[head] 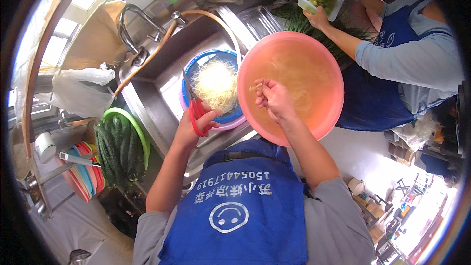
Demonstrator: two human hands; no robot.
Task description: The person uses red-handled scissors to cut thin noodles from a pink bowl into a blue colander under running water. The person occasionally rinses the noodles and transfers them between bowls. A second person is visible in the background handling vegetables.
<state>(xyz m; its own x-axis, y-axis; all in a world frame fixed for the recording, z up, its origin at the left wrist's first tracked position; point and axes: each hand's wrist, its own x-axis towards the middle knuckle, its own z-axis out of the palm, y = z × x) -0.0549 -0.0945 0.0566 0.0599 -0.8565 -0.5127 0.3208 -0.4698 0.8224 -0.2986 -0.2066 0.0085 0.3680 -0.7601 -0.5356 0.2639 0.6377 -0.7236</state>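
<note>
My left hand [193,123] grips red-handled scissors [198,116], their blades pointing up over the left side of a blue-rimmed basin [191,60]. Pale thin strands [217,84] lie heaped in that basin, which sits in a metal sink. Over a large pink plastic basin [244,92], my right hand [274,99] pinches a small yellowish-brown clump [256,87] between its fingers. The pink basin contains cloudy liquid with some thin pale strands in it. What the strands are, I cannot tell.
A metal faucet [127,29] and a hose [165,38] stand at the sink [147,106]. Cucumbers [119,147] fill a green basket [145,136] at left. On the right a co-worker in a blue apron holds a white container [338,11] above long green leaves [301,22].
</note>
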